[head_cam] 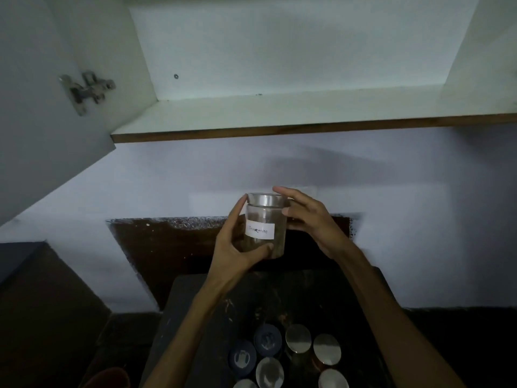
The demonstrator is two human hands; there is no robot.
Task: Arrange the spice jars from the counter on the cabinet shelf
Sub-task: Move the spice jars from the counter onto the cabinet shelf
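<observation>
- cabinet shelf (279, 116): white board with a brown front edge, open cabinet above it, nothing standing on the part in view; well above the held jar
- cabinet door (42, 107) swung open at left, metal hinge (86, 89) on its inner face
- wall (167, 177): pale, dim light; dark patch with a ragged upper edge directly behind the hands
- counter (201, 303): dark, scuffed surface at bottom centre
- spice jars on the counter (298, 338): cluster seen from above, several with shiny metal lids, two with dark lids (268, 340); they stand close together between the two forearms
- glass jar (265, 226): held upright in the air between both hands, over the counter and below the shelf; metal lid on, white handwritten label (260, 230) facing the camera, brownish contents in the lower part
- left hand (235, 247): fingers and thumb curled round the jar's lower left side, thumb across the front near the base
- right hand (310, 219): fingers loosely spread, fingertips (285, 211) touching the jar's upper right side by the lid; hold not tight
</observation>
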